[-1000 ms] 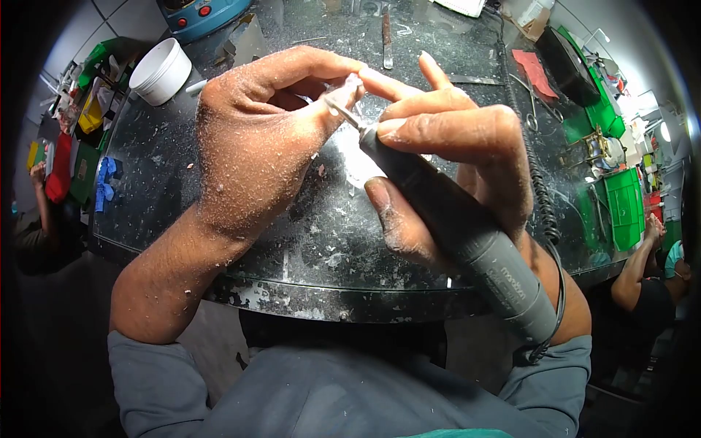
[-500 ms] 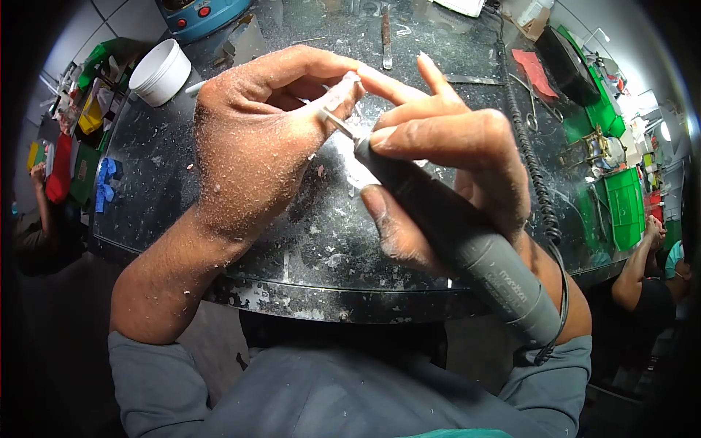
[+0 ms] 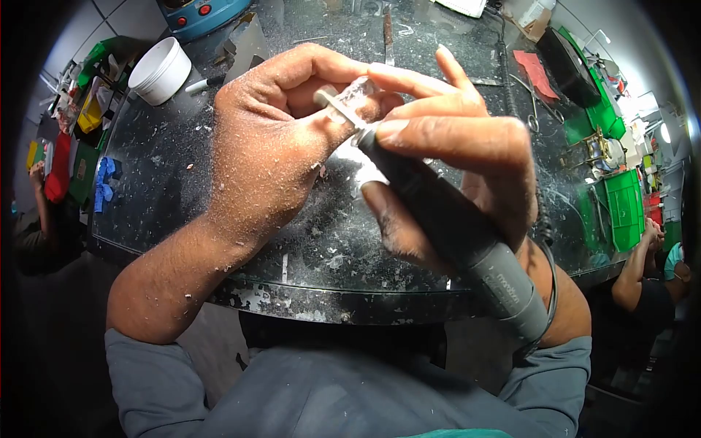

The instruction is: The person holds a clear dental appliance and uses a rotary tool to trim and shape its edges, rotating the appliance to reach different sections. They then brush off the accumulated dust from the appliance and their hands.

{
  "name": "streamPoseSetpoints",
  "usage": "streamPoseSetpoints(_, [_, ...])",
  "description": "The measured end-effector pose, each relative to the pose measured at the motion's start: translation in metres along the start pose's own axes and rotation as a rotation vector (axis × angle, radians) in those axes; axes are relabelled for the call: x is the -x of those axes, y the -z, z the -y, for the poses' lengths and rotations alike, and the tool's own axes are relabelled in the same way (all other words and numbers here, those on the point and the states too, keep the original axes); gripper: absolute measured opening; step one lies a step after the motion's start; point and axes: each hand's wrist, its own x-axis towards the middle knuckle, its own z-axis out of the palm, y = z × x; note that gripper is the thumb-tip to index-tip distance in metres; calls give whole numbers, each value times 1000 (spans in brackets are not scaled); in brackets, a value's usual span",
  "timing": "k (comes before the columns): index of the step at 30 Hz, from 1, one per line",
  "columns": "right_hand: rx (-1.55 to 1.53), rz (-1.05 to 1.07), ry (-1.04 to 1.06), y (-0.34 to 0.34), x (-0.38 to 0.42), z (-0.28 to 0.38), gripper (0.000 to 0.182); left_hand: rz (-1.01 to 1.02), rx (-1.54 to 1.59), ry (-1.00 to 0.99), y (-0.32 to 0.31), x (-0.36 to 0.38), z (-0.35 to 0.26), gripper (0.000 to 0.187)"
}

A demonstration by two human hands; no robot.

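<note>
Dusted with pale shavings, my left hand point(image 3: 259, 150) is closed, pinching a small translucent piece point(image 3: 359, 91) between thumb and fingers. My right hand point(image 3: 482, 150) wraps round a dark grey rotary handpiece point(image 3: 504, 281), held like a pen. The handpiece's thin metal bit point(image 3: 342, 109) crosses close over the translucent piece, beside my left thumb. Part of the piece is hidden by my fingers. The fingertips of both hands meet near it, and my right little finger sticks up.
On the dark, shaving-strewn bench point(image 3: 328, 270) stand a white tub point(image 3: 161, 73) and a blue machine point(image 3: 204, 18). A knife point(image 3: 388, 33) lies at the back. Scissors point(image 3: 533, 113), a red sheet point(image 3: 535, 73) and green bins point(image 3: 624, 208) are rightward. Other people's arms show at both sides.
My left hand has shifted slightly right and turned, showing more of the translucent piece. The handpiece's bit now reaches farther across it. My right hand has moved slightly right.
</note>
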Motion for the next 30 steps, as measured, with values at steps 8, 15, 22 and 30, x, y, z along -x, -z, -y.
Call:
streamPoseSetpoints(8, [18, 25, -4, 3, 1, 3, 52, 7, 131, -17, -1, 0, 6, 14])
streamPoseSetpoints(15, [0, -5, -8, 3, 2, 0, 48, 24, 190, -22, -3, 2, 9, 17])
streamPoseSetpoints(22, [-46, -47, -12, 2, 2, -1, 46, 42, 176, -13, -1, 1, 7, 19])
streamPoseSetpoints(30, [-35, -39, -5, 6, 1, -1, 45, 22, 104, -23, -1, 2, 6, 20])
